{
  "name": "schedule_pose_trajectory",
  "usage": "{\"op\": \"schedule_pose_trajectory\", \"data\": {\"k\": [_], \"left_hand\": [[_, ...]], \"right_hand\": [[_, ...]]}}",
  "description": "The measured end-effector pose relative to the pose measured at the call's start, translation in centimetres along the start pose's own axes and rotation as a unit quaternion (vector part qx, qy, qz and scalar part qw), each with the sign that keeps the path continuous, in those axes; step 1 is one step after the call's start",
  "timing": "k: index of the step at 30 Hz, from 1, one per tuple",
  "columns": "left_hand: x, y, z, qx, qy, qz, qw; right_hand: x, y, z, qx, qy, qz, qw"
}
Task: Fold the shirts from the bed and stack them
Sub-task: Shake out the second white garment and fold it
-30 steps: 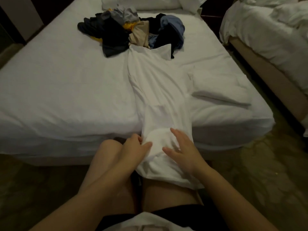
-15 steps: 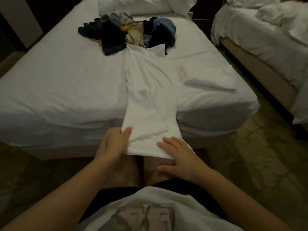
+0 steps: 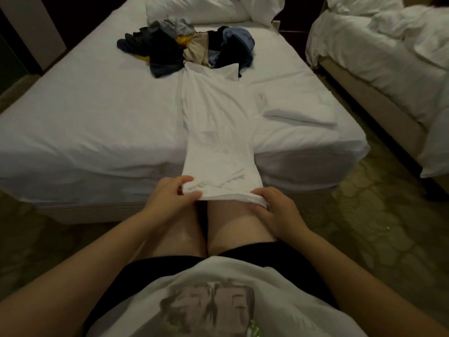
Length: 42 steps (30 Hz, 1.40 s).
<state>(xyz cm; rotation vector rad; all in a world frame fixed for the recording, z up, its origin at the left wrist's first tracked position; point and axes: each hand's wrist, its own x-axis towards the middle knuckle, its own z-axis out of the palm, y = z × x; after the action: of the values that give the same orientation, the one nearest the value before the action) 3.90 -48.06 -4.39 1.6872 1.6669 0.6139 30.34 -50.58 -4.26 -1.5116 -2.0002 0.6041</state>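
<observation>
A white shirt [image 3: 218,122] lies lengthwise on the white bed [image 3: 85,122], folded into a long narrow strip whose lower end hangs over the bed's near edge onto my knees. My left hand [image 3: 170,198] pinches the left corner of that hem. My right hand [image 3: 277,210] grips the right corner. A heap of unfolded shirts [image 3: 187,49] in black, blue, tan, grey and yellow lies further up the bed, touching the white shirt's collar end.
White pillows [image 3: 199,8] lie at the head of the bed. A second bed [image 3: 388,57] with rumpled white bedding stands to the right across a narrow strip of patterned floor [image 3: 379,215]. A fold of sheet [image 3: 301,115] lies right of the shirt.
The hanging end of the white shirt was bunched over my knees; both hands slid down and outward to its hem corners and drew it flat. The camera pulled back.
</observation>
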Motion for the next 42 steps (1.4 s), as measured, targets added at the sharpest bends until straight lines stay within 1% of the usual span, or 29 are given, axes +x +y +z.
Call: {"op": "schedule_pose_trajectory", "data": {"k": [2,3,4,5,7,8,9,10,11,13,15,17,18,19,21,23,25,28,30,32,38,40,42], "left_hand": [[-0.6,0.1,0.1,0.114,0.006,0.087,0.990],[-0.7,0.0,0.2,0.146,0.024,0.130,0.980],[-0.8,0.0,0.4,0.145,0.045,0.160,0.975],[-0.8,0.2,0.4,0.117,0.066,0.174,0.976],[-0.6,0.4,0.2,0.023,0.105,0.148,0.983],[-0.3,0.2,0.1,-0.010,0.106,0.129,0.986],[0.0,0.1,-0.1,-0.022,0.104,0.121,0.987],[0.2,0.1,-0.3,-0.018,0.107,0.132,0.985],[0.5,0.2,-0.6,-0.003,0.124,0.158,0.980],[0.8,0.9,-1.3,0.046,0.173,0.238,0.955],[1.0,1.7,-2.1,0.078,0.211,0.303,0.926],[0.8,2.6,-2.8,0.095,0.203,0.376,0.899],[0.7,2.8,-3.0,0.095,0.183,0.402,0.892],[0.5,3.1,-3.1,0.087,0.161,0.409,0.894],[0.0,3.3,-3.0,0.062,0.126,0.381,0.914],[-0.3,3.0,-2.6,0.029,0.114,0.360,0.925],[-0.2,2.9,-2.5,-0.003,0.126,0.338,0.933],[0.9,3.9,-3.5,-0.064,0.158,0.285,0.943],[2.5,4.9,-4.5,-0.098,0.184,0.254,0.944],[4.7,6.0,-5.7,-0.125,0.200,0.229,0.944],[13.5,8.1,-8.1,-0.203,0.182,0.132,0.953],[17.1,8.6,-8.4,-0.261,0.171,0.081,0.947],[21.2,8.7,-9.1,-0.334,0.156,0.039,0.929]], "right_hand": [[0.0,0.2,0.0,0.017,0.014,0.014,1.000],[0.0,0.2,0.0,0.023,0.019,0.017,0.999],[0.1,0.1,-0.1,0.029,0.024,0.020,0.999],[0.1,0.0,-0.2,0.034,0.030,0.023,0.999],[0.2,-0.2,-0.7,0.040,0.058,0.013,0.997],[0.3,-0.3,-1.0,0.043,0.080,0.004,0.996],[0.4,-0.5,-1.3,0.045,0.101,-0.006,0.994],[0.6,-0.6,-1.7,0.038,0.123,-0.021,0.992],[0.8,-0.8,-2.1,0.020,0.148,-0.043,0.988],[1.2,-1.5,-2.9,-0.011,0.206,-0.095,0.974],[1.6,-2.6,-3.9,0.004,0.247,-0.132,0.960],[2.1,-3.6,-5.1,0.031,0.263,-0.158,0.951],[2.3,-3.9,-5.6,0.033,0.263,-0.173,0.949],[2.6,-4.1,-6.2,0.027,0.257,-0.191,0.947],[2.9,-4.2,-7.1,0.003,0.231,-0.223,0.947],[3.1,-4.2,-7.7,-0.020,0.207,-0.244,0.947],[3.9,-4.4,-8.1,-0.033,0.207,-0.246,0.946],[6.5,-5.1,-8.8,-0.073,0.245,-0.234,0.938],[9.1,-5.8,-9.4,-0.071,0.256,-0.215,0.940],[12.5,-6.4,-10.1,-0.068,0.247,-0.201,0.946],[24.6,-5.2,-11.8,-0.140,0.201,-0.178,0.953],[29.0,-4.3,-11.2,-0.148,0.194,-0.167,0.955],[33.5,-3.5,-10.3,-0.141,0.183,-0.147,0.962]]}}
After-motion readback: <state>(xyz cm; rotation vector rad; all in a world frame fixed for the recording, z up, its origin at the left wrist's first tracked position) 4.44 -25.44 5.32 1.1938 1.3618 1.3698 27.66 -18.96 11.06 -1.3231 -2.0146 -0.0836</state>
